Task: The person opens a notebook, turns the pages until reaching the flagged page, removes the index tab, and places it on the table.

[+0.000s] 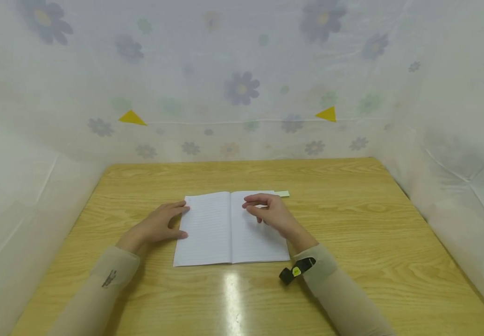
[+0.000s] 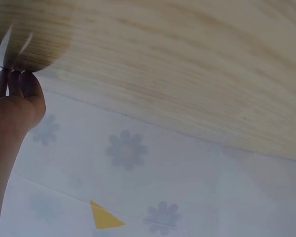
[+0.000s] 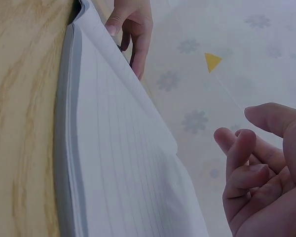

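An open notebook with lined white pages lies on the table. My left hand rests at its left edge, with the thumb and fingertips spread apart along the page border. In the left wrist view, that hand shows at the far left, fingertips against the table. My right hand hovers over the right page, fingers loosely bent and nothing between them. The right wrist view shows this hand apart from the paper, thumb away from the curled fingers. A pale yellow tab sticks out at the notebook's top right corner.
The wood-grain table is enclosed at the back and sides by a whitish flower-print sheet. Yellow triangles are stuck on the sheet. A black strap sits on the right sleeve cuff.
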A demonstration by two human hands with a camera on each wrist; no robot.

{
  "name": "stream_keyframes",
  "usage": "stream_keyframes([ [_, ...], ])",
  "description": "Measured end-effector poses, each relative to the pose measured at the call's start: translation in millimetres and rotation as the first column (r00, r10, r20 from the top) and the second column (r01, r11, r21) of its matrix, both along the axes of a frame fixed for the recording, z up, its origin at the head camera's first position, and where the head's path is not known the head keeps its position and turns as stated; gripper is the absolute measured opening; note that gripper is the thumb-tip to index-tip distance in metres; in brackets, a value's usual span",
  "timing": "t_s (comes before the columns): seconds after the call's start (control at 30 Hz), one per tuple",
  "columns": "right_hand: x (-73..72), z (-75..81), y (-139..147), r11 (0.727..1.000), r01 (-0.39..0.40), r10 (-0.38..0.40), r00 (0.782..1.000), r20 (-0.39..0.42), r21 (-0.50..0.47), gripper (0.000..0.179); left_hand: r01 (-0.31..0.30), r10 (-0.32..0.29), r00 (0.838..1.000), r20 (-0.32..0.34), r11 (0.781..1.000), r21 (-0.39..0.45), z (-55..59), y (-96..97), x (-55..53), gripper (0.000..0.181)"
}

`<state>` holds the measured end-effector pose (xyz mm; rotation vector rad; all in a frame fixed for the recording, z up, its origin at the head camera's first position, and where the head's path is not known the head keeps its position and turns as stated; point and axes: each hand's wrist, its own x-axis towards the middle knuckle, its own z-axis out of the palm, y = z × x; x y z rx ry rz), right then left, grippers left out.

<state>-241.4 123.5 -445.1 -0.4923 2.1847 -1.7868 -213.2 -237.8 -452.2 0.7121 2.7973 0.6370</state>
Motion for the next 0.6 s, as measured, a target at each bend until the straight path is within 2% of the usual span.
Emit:
stream_keyframes([
  [0.27, -6.9, -4.8, 13, 0.995, 0.088, -0.089, 0.996, 0.019, 0.043, 0.041, 0.005, -0.005, 1.0, -0.015, 1.0, 0.001, -0.1, -1.2, 0.5, 0.08],
  [0.6, -12.1, -6.5, 30, 0.991, 0.129, -0.13, 0.992, 0.009, 0.044, 0.041, 0.008, -0.008, 1.0, -0.022, 1.0, 0.003, -2.7, -3.6, 0.9, 0.08],
])
